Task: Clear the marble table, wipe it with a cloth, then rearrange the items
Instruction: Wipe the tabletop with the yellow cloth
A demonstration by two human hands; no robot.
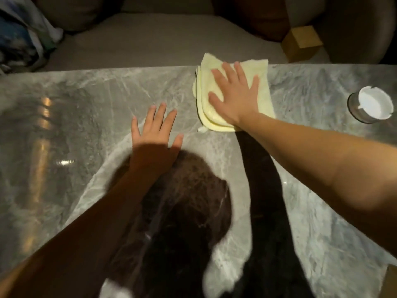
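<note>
Cloth: pale yellow, folded in layers, at the worktop's far edge, under the right hand.
Right fingers: straight, splayed, pressing it flat.
Left hand: fingers straight, spread over marble, holding nothing.

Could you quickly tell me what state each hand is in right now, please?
Left hand: open, fingers spread, holding nothing.
Right hand: open, pressing flat on the yellow cloth on the table.

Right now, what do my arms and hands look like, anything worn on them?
The left hand and right hand are bare: no gloves, rings or watch show. Above the wrists no sleeve, band or marking is in view.
</note>
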